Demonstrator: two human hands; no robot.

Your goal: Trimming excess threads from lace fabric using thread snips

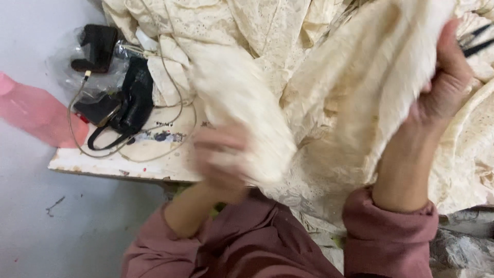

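Counter (123, 162): white, worn, left front corner bare | cream eyelet fabric (288, 46): soft, crumpled, covers the counter's right part | left hand (221, 159): blurred, grasping a fold of the fabric at the front edge | right hand (442, 87): clenched on another fold, raised | black bag (131, 100) and thin cable (77, 139): near left edge.

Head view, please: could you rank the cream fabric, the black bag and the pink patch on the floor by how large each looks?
1. cream fabric, by far the largest, though held close to the camera.
2. pink patch and black bag look alike in size; the patch is cut off by the frame edge, so I cannot rank them.
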